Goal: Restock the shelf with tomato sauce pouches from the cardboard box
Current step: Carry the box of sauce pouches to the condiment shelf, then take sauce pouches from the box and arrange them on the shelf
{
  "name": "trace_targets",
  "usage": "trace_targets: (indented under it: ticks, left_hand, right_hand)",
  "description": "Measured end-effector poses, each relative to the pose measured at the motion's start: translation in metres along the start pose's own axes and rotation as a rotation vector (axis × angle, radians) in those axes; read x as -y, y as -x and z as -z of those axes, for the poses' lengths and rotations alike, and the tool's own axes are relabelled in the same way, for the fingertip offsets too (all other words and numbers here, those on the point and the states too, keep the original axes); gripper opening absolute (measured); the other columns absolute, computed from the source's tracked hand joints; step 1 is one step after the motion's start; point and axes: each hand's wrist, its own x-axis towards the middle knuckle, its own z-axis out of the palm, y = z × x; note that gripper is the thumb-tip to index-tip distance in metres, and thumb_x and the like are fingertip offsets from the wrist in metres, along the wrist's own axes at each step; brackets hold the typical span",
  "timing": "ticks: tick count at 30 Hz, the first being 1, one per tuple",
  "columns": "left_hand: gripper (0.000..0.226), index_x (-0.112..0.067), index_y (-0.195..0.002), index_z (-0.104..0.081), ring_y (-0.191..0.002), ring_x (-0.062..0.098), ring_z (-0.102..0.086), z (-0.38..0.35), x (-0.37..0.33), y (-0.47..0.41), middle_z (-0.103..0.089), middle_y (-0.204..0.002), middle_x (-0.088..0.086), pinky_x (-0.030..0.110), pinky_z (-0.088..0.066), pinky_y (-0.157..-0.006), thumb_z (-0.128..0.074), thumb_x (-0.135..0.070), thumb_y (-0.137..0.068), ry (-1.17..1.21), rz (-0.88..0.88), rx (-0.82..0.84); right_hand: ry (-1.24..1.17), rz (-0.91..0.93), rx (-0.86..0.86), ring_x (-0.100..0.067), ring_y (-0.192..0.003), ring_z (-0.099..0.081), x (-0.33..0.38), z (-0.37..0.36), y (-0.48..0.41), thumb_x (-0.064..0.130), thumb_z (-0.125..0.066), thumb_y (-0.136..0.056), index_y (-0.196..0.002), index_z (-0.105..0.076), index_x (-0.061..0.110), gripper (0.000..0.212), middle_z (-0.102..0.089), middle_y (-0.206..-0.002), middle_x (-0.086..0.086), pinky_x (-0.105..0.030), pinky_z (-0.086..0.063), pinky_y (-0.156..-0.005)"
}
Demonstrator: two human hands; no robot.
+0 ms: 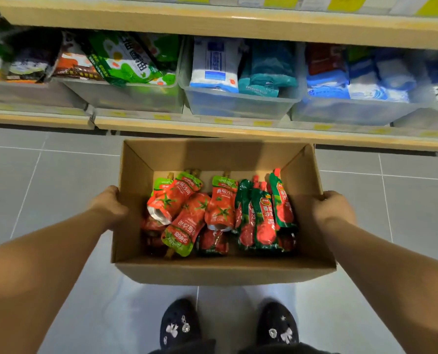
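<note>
An open cardboard box [220, 273] hangs above the grey floor in front of the shelf [212, 129]. My left hand [108, 206] grips its left wall and my right hand [334, 208] grips its right wall. Inside lie several tomato sauce pouches: red ones with light green tops [184, 218] on the left and red ones with dark green edges [264, 218] standing on the right.
The shelf holds clear plastic bins [238, 104] with green, blue and white bagged goods. A higher shelf board [238, 24] runs above them. Grey floor tiles [59, 180] lie around the box, and my black shoes [179, 323] stand below it.
</note>
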Motion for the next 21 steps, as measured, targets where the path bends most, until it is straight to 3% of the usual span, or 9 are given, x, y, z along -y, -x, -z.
trace_targets:
  ticks: [5,7,10,12,14,16,19,21]
  left_hand:
    - [0.040,-0.010,-0.120,-0.047,-0.096,0.042,-0.059,0.010,-0.019,-0.012,-0.061,-0.108,0.021,0.048,-0.055,-0.082,-0.057,-0.007,-0.081,-0.020,-0.037,-0.055]
    - [0.046,-0.009,-0.126,-0.043,-0.103,0.042,-0.057,0.013,-0.028,-0.013,-0.059,-0.115,0.022,0.047,-0.052,-0.087,-0.059,-0.009,-0.083,-0.111,-0.050,-0.085]
    - [0.070,-0.012,-0.138,-0.027,-0.120,0.043,-0.045,0.011,-0.048,-0.006,-0.043,-0.134,0.023,0.051,-0.044,-0.097,-0.064,-0.015,-0.078,-0.355,-0.206,-0.245]
    - [0.073,-0.016,-0.138,-0.029,-0.125,0.040,-0.040,0.003,-0.072,0.005,-0.036,-0.139,0.018,0.051,-0.041,-0.097,-0.066,-0.020,-0.075,-0.438,-0.440,-0.356]
    - [0.060,-0.018,-0.132,-0.038,-0.120,0.038,-0.046,-0.015,-0.104,0.016,-0.042,-0.135,0.014,0.048,-0.045,-0.092,-0.062,-0.020,-0.077,-0.379,-0.566,-0.253]
    - [0.051,-0.018,-0.128,-0.043,-0.117,0.035,-0.051,-0.043,-0.133,0.022,-0.046,-0.132,0.011,0.042,-0.046,-0.090,-0.058,-0.023,-0.080,-0.360,-0.574,-0.038]
    - [0.046,-0.014,-0.128,-0.045,-0.114,0.030,-0.055,-0.093,-0.160,0.021,-0.055,-0.128,0.013,0.036,-0.048,-0.092,-0.054,-0.016,-0.083,-0.307,-0.600,0.170]
    - [0.048,-0.014,-0.132,-0.044,-0.109,0.030,-0.059,-0.122,-0.171,0.015,-0.057,-0.126,0.014,0.030,-0.048,-0.085,-0.051,-0.011,-0.085,-0.222,-0.576,0.255]
  right_hand:
    - [-0.041,-0.040,-0.012,-0.027,-0.084,-0.053,0.011,-0.003,-0.005,0.023,-0.047,-0.093,-0.117,-0.057,0.011,0.029,-0.062,-0.100,-0.010,-0.033,-0.041,-0.075]
    - [-0.049,-0.027,-0.041,-0.031,-0.098,-0.058,0.020,-0.004,-0.002,0.020,-0.048,-0.091,-0.123,-0.053,0.013,0.033,-0.063,-0.115,-0.013,-0.034,-0.042,-0.079]
    - [0.151,0.355,-0.231,-0.029,-0.133,-0.040,0.039,-0.013,0.001,0.011,-0.054,-0.086,-0.139,-0.038,0.016,0.055,-0.044,-0.144,-0.010,-0.039,-0.035,-0.108]
    - [0.102,0.584,-0.237,-0.025,-0.137,-0.035,0.056,-0.022,0.003,0.007,-0.055,-0.086,-0.137,-0.041,0.017,0.053,-0.042,-0.145,-0.007,-0.035,-0.030,-0.111]
    - [-0.041,0.552,-0.071,-0.025,-0.125,-0.047,0.065,-0.034,0.001,0.007,-0.054,-0.088,-0.129,-0.048,0.016,0.043,-0.050,-0.134,-0.007,-0.029,-0.040,-0.096]
    - [-0.088,0.405,0.113,-0.023,-0.112,-0.055,0.062,-0.050,-0.006,0.008,-0.052,-0.089,-0.128,-0.049,0.016,0.040,-0.053,-0.128,-0.007,-0.029,-0.046,-0.084]
    - [0.025,0.173,0.262,-0.026,-0.106,-0.057,0.051,-0.072,-0.025,0.010,-0.051,-0.088,-0.130,-0.044,0.014,0.043,-0.055,-0.123,-0.010,-0.036,-0.052,-0.085]
    - [0.160,0.066,0.320,-0.029,-0.109,-0.055,0.048,-0.085,-0.039,0.015,-0.053,-0.088,-0.133,-0.038,0.010,0.048,-0.052,-0.123,-0.013,-0.037,-0.050,-0.086]
